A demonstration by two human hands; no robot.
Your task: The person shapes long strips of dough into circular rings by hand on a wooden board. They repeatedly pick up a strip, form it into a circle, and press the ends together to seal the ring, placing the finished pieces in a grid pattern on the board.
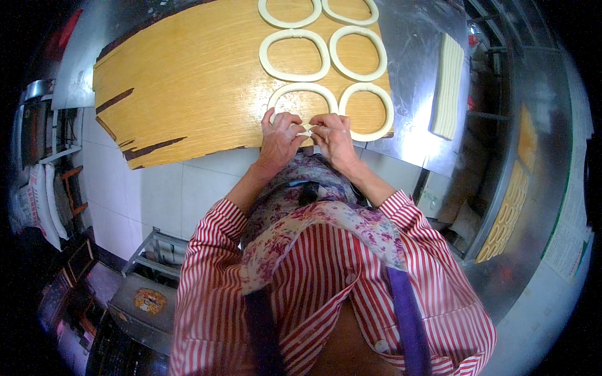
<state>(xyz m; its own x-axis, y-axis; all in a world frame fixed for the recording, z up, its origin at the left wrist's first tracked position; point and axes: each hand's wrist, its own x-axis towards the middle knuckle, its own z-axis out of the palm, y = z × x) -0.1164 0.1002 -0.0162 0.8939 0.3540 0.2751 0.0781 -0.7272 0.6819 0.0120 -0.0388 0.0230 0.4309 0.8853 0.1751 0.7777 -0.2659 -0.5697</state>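
Note:
Near the board's front edge, my left hand point(282, 138) and my right hand point(333, 139) meet at the near side of a pale dough ring point(303, 86). Fingers and thumbs of both hands pinch the dough strip where its ends come together. The ring's far side lies as a smooth arc on the wooden board point(188, 81). Just right of my right hand is another dough ring point(388, 113), closed all round. Beyond lie several more, among them an oval ring point(263, 55) on the left and a rounder ring point(382, 55) on the right.
A bundle of long dough strips point(446, 88) lies on the metal table point(411, 81) to the right. Farther right, shaped dough pieces point(505, 216) sit on a tray. A metal-framed stool point(150, 254) stands on the floor at lower left. Dark cracks mark the board's left end.

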